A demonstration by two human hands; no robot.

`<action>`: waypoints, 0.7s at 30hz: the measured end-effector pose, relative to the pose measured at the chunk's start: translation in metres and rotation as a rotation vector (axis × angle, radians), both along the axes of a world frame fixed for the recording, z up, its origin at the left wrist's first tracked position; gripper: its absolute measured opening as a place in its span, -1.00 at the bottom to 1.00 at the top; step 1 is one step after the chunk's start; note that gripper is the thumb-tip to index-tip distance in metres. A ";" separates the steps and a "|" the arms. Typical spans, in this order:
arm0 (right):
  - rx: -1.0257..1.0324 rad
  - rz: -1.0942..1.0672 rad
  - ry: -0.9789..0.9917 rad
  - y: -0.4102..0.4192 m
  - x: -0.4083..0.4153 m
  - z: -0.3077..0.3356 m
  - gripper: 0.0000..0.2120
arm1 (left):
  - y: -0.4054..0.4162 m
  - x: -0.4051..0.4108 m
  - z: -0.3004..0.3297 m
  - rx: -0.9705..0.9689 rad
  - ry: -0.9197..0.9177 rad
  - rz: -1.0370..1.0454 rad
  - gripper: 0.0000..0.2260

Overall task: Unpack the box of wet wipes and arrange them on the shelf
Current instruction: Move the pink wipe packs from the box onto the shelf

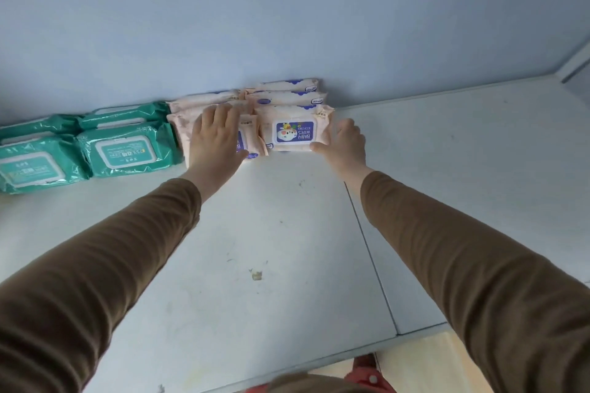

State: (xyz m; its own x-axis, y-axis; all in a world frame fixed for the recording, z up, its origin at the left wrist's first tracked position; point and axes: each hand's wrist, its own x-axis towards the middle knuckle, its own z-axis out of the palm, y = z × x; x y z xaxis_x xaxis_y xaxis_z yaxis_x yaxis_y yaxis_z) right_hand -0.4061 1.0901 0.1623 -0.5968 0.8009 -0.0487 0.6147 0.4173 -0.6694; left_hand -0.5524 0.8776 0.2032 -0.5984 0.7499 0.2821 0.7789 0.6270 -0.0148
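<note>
Peach packs (252,115) sit at the back of the shelf (287,233) against the blue wall (287,9), stacked in two piles, w/ green packs (127,143) just left of them, also in rows. Step in hand, I'd say: squaring up the peach stacks.

Left hand (217,134) lies flat on the left pile, fingers straight, pressing down. Right hand (346,140) cups the right edge of the front pack (295,129), fingers relaxed, thumb at its near corner; touching, not clamped round it.

Next move prob. needs a push left & back so the piles butt together and line up w/ the green row. Box not in view.

Writing: front pack's lid reads "BABY WIPES", upside down to the camera, cartoon animal beside it. Green lid shows "75%" + characters too small to read.
</note>
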 end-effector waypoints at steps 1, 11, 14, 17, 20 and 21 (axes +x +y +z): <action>0.011 0.020 0.000 0.001 0.014 0.002 -0.36 | 0.008 0.013 0.000 0.032 -0.006 -0.034 -0.36; 0.221 0.118 -0.095 0.038 0.278 0.018 -0.61 | 0.128 0.232 0.000 -0.008 -0.212 -0.387 -0.59; 0.272 0.112 -0.116 0.048 0.361 0.017 -0.66 | 0.154 0.306 0.000 -0.011 -0.211 -0.463 -0.60; 0.298 0.069 -0.139 0.063 0.467 0.011 -0.69 | 0.184 0.408 -0.009 -0.033 -0.227 -0.567 -0.61; 0.286 0.025 -0.177 0.079 0.563 -0.001 -0.74 | 0.212 0.496 -0.023 -0.048 -0.281 -0.636 -0.61; 0.261 0.009 -0.192 0.086 0.591 -0.007 -0.75 | 0.222 0.521 -0.029 -0.051 -0.301 -0.651 -0.62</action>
State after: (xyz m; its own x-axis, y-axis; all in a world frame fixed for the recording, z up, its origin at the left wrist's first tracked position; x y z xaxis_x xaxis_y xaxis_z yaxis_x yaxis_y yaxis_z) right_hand 0.1846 1.1766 0.1552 -0.6033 0.7962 0.0455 0.7149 0.5653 -0.4116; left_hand -0.0316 1.0998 0.1742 -0.0712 0.9890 0.1300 0.9694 0.0379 0.2426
